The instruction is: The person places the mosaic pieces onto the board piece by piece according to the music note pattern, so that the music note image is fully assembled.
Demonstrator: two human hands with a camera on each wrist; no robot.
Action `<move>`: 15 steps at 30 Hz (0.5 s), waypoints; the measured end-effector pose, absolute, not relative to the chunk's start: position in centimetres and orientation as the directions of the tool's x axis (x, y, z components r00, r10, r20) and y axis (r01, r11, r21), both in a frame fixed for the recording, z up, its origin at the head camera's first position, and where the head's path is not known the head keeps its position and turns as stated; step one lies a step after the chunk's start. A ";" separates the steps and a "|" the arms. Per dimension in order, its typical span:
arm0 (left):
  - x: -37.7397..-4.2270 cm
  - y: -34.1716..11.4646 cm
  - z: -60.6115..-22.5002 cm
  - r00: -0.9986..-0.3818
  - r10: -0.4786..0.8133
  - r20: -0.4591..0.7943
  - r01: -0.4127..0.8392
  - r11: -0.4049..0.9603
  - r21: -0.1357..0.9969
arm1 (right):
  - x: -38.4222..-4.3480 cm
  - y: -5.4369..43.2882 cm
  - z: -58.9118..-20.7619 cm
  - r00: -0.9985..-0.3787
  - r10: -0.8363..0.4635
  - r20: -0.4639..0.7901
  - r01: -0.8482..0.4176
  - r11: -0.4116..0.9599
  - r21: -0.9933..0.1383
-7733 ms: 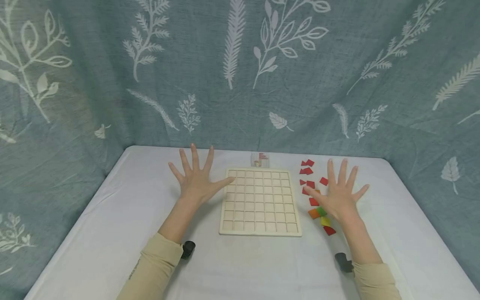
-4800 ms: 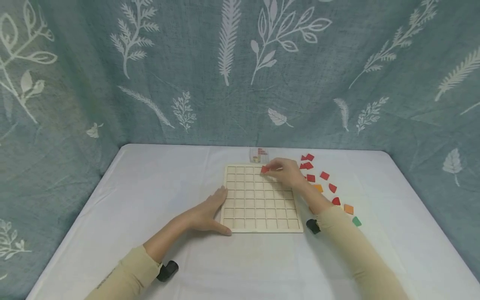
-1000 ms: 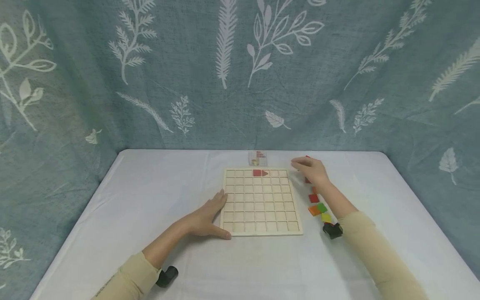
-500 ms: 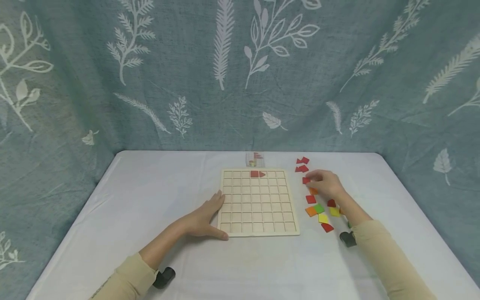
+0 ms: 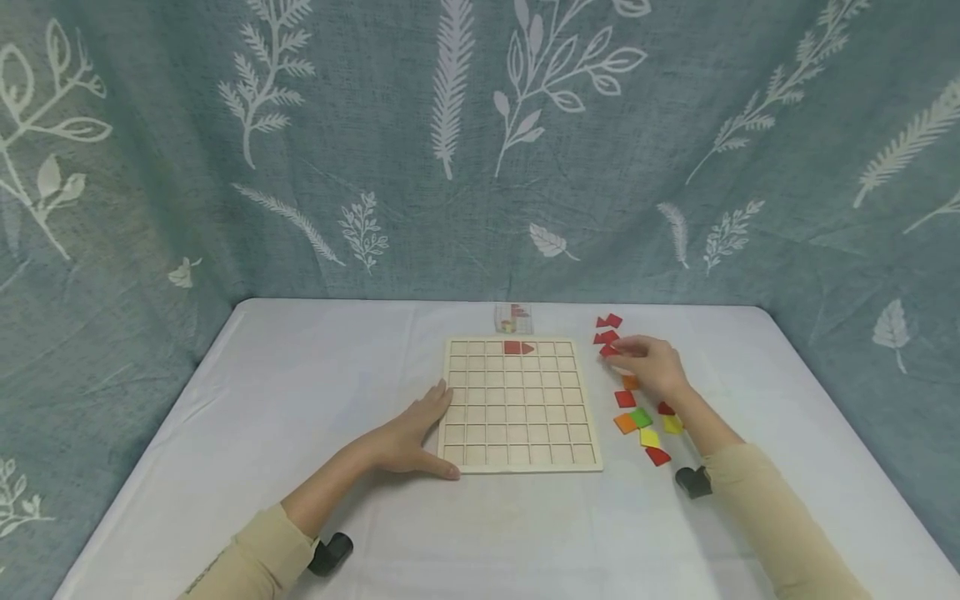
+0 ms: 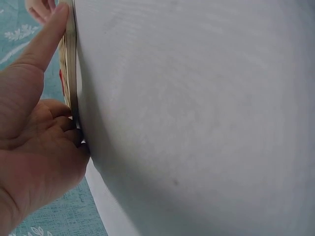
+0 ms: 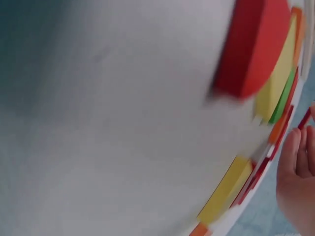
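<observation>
A pale wooden grid board lies mid-table, with a red square tile and a red triangular tile in its far row. My left hand rests against its left edge, thumb stretched to the near corner and the fingers spread along the side. To the right of the board, my right hand pinches a red tile between thumb and fingertips. The right wrist view also shows this red tile at the fingertips, raised above the table.
Red tiles lie beyond the right hand. Nearer are orange, green, yellow and red tiles, several partly under the right forearm. A small printed card lies behind the board; a patterned curtain hangs behind the table.
The hands went from spread in the air to the board and tiles. A red square and triangle came onto the board. Lately the right hand lifted another red tile; the left stayed put.
</observation>
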State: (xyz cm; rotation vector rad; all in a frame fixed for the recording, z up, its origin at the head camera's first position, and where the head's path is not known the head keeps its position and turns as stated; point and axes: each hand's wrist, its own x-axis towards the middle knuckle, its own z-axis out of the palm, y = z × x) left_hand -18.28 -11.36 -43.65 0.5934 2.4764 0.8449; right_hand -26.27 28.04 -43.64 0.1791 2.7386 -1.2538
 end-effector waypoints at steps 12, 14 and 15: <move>-18.4 -11.3 -43.7 -0.803 0.529 -0.275 0.255 0.721 0.645 | -26.4 23.4 -43.0 -0.991 -0.029 -0.134 0.106 0.459 -0.882; -18.4 -11.2 -43.7 -0.804 0.526 -0.278 0.249 0.721 0.647 | -26.5 22.3 -43.0 -0.990 -0.065 -0.123 0.077 0.477 -0.876; -18.4 -11.2 -43.7 -0.805 0.524 -0.280 0.246 0.723 0.645 | -26.6 21.7 -43.0 -0.990 -0.083 -0.115 0.059 0.491 -0.869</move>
